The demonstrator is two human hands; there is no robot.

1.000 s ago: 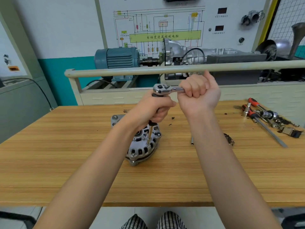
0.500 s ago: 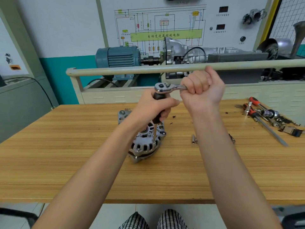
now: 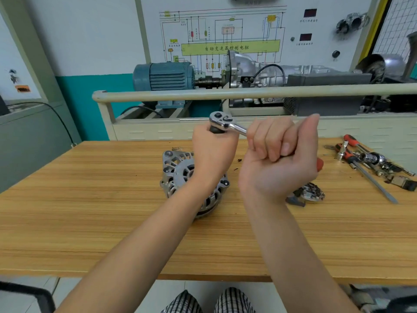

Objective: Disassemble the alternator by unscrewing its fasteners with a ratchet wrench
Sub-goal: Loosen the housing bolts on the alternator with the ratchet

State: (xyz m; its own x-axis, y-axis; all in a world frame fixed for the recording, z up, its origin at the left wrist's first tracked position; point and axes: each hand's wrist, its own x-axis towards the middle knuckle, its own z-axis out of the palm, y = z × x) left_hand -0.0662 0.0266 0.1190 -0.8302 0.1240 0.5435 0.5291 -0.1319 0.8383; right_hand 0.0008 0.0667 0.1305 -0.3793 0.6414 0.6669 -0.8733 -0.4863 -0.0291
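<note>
The silver alternator (image 3: 178,175) lies on the wooden table (image 3: 90,211), partly hidden behind my left forearm. The ratchet wrench (image 3: 222,123) stands above it, chrome head up. My left hand (image 3: 212,152) grips the dark extension just under the ratchet head. My right hand (image 3: 282,157) holds the wrench handle in a fist, palm turned toward me; a red end of the handle (image 3: 320,164) sticks out at the right. The socket and the fastener under it are hidden.
A small dark removed part (image 3: 310,193) lies right of the alternator. Screwdrivers and sockets (image 3: 370,161) are scattered at the table's far right. A rail (image 3: 248,92) and a training stand with a blue motor (image 3: 163,75) stand behind the table.
My right hand has swung the wrench handle toward me and to the right, turning palm up. The alternator's face shows more to the left of my arm.
</note>
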